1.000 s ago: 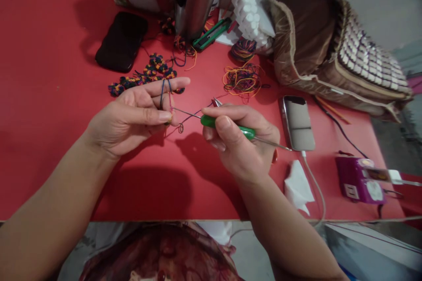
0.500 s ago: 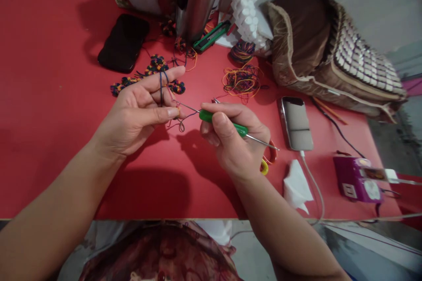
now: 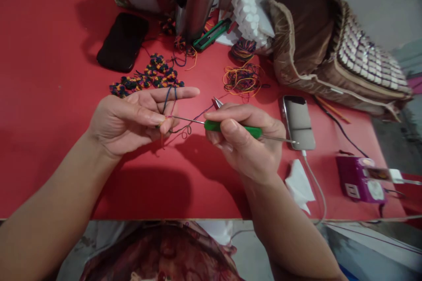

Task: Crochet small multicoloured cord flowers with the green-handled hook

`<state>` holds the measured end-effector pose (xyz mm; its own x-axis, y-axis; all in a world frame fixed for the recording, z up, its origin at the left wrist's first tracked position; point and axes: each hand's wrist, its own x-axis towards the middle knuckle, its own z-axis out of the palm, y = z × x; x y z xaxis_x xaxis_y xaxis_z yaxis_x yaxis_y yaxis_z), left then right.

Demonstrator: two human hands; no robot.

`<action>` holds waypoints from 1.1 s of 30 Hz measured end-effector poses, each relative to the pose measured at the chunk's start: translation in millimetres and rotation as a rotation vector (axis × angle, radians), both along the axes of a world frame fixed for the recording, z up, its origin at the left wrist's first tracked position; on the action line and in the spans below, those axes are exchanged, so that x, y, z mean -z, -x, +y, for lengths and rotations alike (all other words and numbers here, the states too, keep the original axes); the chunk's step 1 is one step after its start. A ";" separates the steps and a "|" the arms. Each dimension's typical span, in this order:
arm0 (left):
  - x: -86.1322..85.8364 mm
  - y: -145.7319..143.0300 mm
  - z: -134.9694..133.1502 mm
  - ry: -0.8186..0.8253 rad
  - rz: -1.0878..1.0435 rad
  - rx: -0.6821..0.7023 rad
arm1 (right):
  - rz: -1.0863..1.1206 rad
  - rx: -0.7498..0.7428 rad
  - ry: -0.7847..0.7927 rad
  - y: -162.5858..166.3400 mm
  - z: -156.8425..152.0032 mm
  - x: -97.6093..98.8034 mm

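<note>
Between thumb and fingers, my left hand point(image 3: 132, 118) pinches a small piece of multicoloured yarn work point(image 3: 162, 128). Blue yarn point(image 3: 170, 93) loops around its outstretched index finger. My right hand point(image 3: 247, 140) is closed around the green handle of a crochet hook point(image 3: 214, 126). The hook's thin metal shaft reaches left to the yarn at my left fingertips; its other metal end sticks out to the right. A curled strand of yarn hangs between the hands. Behind my right fingers shows the metal tip of scissors point(image 3: 217, 102), mostly hidden.
Crocheted pieces point(image 3: 154, 74) lie behind my left hand, near a black phone point(image 3: 123, 41). Farther right are a tangle of yarn point(image 3: 243, 80), a yarn ball point(image 3: 243, 49) and a green cutter point(image 3: 212, 35). A charging phone point(image 3: 298, 120), tissue point(image 3: 299, 186), purple power box point(image 3: 358, 180) and brown bag point(image 3: 306, 30) stand right.
My right hand has moved right with the crochet hook. My left hand has turned and lowered, its index finger now pointing right. The scissors' handles are now covered.
</note>
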<state>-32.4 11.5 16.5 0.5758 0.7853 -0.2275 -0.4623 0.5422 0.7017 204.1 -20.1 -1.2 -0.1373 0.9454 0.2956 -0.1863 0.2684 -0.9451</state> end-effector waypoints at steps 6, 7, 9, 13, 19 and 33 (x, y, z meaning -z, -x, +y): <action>1.0 -1.8 2.4 -0.044 -0.005 0.075 | 0.043 -0.040 0.048 -2.2 2.1 -1.1; 1.3 -1.6 2.3 -0.048 -0.007 0.075 | 0.056 -0.047 0.048 -2.1 2.6 -0.3; 1.7 -2.0 1.2 -0.054 -0.006 0.060 | 0.097 -0.063 0.053 -1.0 3.7 1.4; 3.2 -9.0 -4.6 -0.068 0.041 -0.050 | 0.172 -0.097 0.154 8.0 4.8 2.6; 10.3 -23.6 -12.0 -0.161 0.151 -0.305 | 0.270 -0.058 0.254 21.3 8.4 3.2; 5.8 -27.8 -16.8 -0.245 0.037 -0.295 | -0.148 0.091 0.031 15.4 -11.9 -2.8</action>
<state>-4.6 -5.3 10.6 0.3115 0.9498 -0.0291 -0.5454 0.2038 0.8130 188.7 -31.9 1.6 -0.0902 0.9643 0.2490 -0.0205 0.2482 -0.9685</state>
